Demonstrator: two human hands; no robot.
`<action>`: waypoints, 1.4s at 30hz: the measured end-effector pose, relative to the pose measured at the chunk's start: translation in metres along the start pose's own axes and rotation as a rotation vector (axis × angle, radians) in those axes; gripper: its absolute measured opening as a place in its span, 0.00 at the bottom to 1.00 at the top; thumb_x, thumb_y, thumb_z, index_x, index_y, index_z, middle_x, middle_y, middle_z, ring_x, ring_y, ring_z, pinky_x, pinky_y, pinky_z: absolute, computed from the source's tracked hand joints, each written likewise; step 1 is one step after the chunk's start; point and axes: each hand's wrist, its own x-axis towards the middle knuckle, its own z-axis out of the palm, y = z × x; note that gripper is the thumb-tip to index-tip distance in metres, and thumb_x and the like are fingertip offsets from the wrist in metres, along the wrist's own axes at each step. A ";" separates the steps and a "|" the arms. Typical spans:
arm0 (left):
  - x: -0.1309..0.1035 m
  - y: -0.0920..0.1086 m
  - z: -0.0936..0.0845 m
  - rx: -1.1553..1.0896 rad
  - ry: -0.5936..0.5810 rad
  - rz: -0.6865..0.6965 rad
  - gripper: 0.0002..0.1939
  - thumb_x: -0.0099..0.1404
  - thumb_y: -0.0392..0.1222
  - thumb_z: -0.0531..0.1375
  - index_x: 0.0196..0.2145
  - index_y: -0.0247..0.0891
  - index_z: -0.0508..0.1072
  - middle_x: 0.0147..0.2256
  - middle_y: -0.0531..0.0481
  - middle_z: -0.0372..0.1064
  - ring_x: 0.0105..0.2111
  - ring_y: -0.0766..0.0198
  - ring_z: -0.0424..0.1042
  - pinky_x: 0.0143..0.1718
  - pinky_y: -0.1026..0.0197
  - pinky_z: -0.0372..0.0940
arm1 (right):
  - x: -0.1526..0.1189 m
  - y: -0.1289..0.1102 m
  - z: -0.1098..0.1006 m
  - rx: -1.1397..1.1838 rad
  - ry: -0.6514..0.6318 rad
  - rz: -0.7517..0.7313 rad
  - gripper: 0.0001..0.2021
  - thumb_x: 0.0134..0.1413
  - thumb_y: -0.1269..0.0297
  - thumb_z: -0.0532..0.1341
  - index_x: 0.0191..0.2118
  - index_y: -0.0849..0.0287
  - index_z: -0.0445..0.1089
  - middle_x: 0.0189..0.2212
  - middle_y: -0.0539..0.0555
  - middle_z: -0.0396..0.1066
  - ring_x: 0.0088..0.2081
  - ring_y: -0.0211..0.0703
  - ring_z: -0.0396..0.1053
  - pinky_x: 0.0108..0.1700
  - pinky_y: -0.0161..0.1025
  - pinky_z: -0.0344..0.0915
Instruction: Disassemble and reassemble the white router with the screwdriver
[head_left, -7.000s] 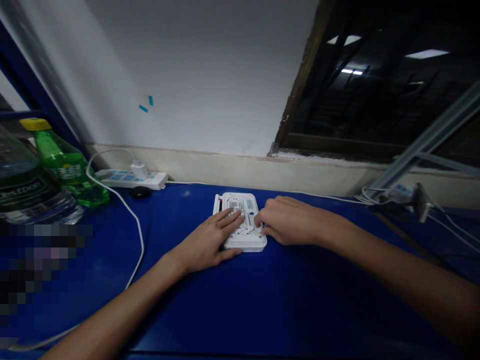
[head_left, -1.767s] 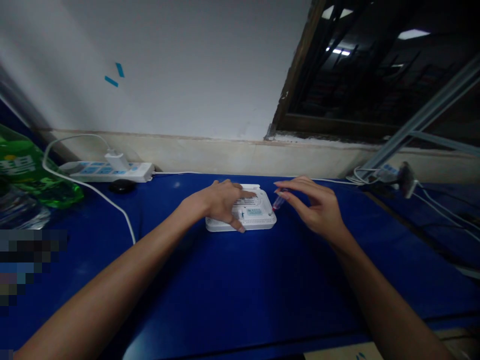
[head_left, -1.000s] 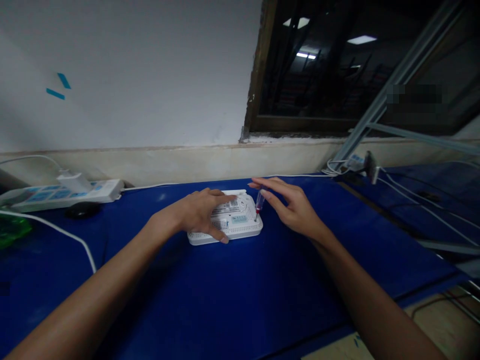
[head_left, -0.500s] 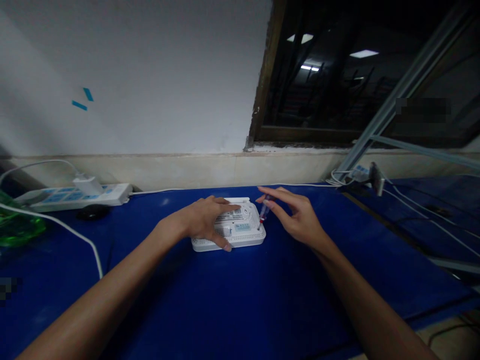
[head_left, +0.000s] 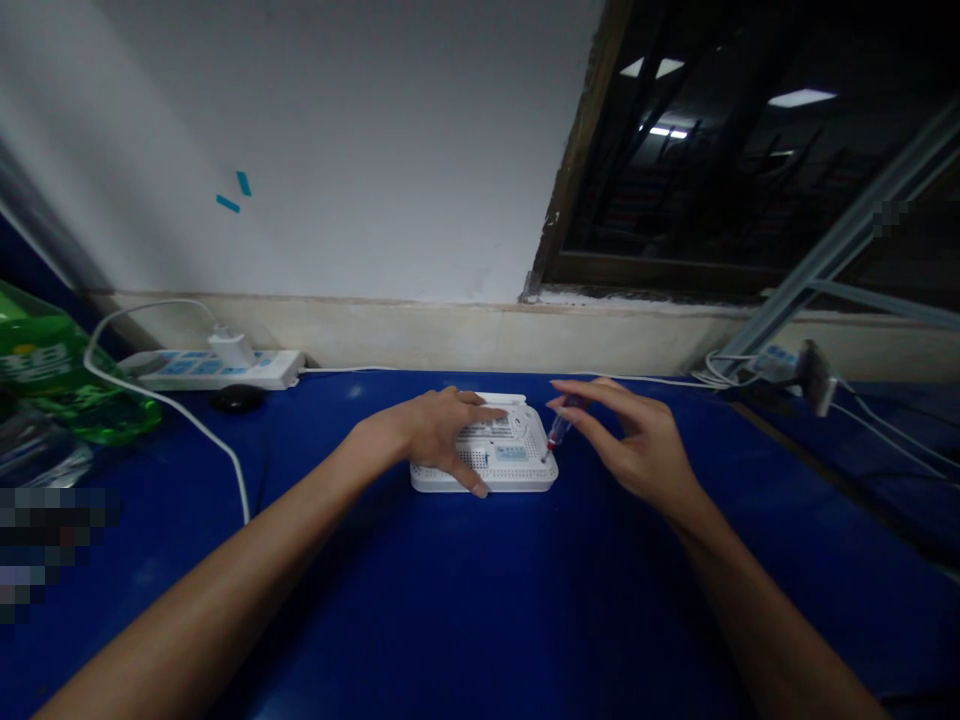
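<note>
A white plastic device point(head_left: 517, 470) with a perforated face and labels lies flat on the blue table point(head_left: 465, 600). Across its left part rests my left hand point(head_left: 442, 435), fingers spread, the thumb over the near edge. My right hand point(head_left: 630, 430) pinches the handle of a small clear screwdriver point(head_left: 559, 428) with a red collar. The screwdriver leans to the right, and its tip is at the device's near right corner.
At the left are a white power strip point(head_left: 281, 370) with a plugged-in charger, a black mouse-like object point(head_left: 237, 399) and a green bottle or bag point(head_left: 56, 370). A phone-like object on a holder point(head_left: 814, 378) stands at the right beside cables and a metal frame.
The camera view has swung to the left, so everything appears further right. My left hand still lies on the device, and my right hand still grips the screwdriver at the same corner.
</note>
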 end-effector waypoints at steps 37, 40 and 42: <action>0.001 0.002 -0.002 0.027 -0.042 -0.018 0.55 0.51 0.71 0.65 0.70 0.51 0.50 0.67 0.43 0.50 0.62 0.40 0.55 0.60 0.43 0.53 | 0.001 -0.006 -0.005 -0.028 -0.137 -0.062 0.19 0.67 0.69 0.56 0.61 0.52 0.68 0.51 0.56 0.75 0.51 0.49 0.70 0.53 0.50 0.66; 0.001 0.002 -0.003 0.034 -0.043 -0.012 0.55 0.51 0.71 0.65 0.70 0.51 0.50 0.67 0.42 0.51 0.61 0.41 0.56 0.60 0.43 0.54 | 0.000 -0.006 -0.002 0.008 -0.102 -0.029 0.18 0.65 0.69 0.59 0.58 0.52 0.71 0.47 0.55 0.77 0.47 0.48 0.72 0.50 0.48 0.68; 0.000 0.003 -0.003 0.035 -0.046 -0.018 0.56 0.51 0.72 0.64 0.70 0.51 0.49 0.67 0.42 0.51 0.61 0.41 0.56 0.60 0.43 0.54 | 0.000 -0.006 -0.001 -0.009 -0.053 -0.039 0.13 0.62 0.67 0.63 0.51 0.53 0.75 0.41 0.55 0.78 0.41 0.47 0.73 0.45 0.46 0.69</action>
